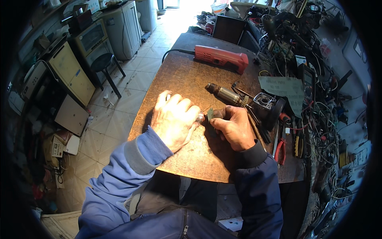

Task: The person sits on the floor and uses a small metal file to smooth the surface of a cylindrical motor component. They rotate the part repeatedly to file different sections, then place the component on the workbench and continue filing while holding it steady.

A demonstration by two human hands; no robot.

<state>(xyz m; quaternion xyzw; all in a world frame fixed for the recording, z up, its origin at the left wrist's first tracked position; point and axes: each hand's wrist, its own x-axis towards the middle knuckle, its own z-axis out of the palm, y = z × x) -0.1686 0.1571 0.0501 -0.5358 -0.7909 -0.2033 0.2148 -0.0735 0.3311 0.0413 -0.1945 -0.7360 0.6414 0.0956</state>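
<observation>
My left hand (176, 121) is closed over a small part whose shiny metal end (200, 117) pokes out by the fingers; the rest is hidden in the fist. My right hand (235, 126) pinches a small piece of grey-green sandpaper (210, 114) against the tip of that part. Both hands are low over the middle of the worn wooden table (187, 161). Just beyond the right hand lies a motor armature (227, 95) with a copper end. Beside it is a metal gear housing (264, 100).
A red power tool body (221, 57) with a black cord lies at the table's far end. To the right are a larger sandpaper sheet (283, 92), red-handled pliers (280, 151) and a heap of cables (286, 40). A black stool (104, 63) stands on the left.
</observation>
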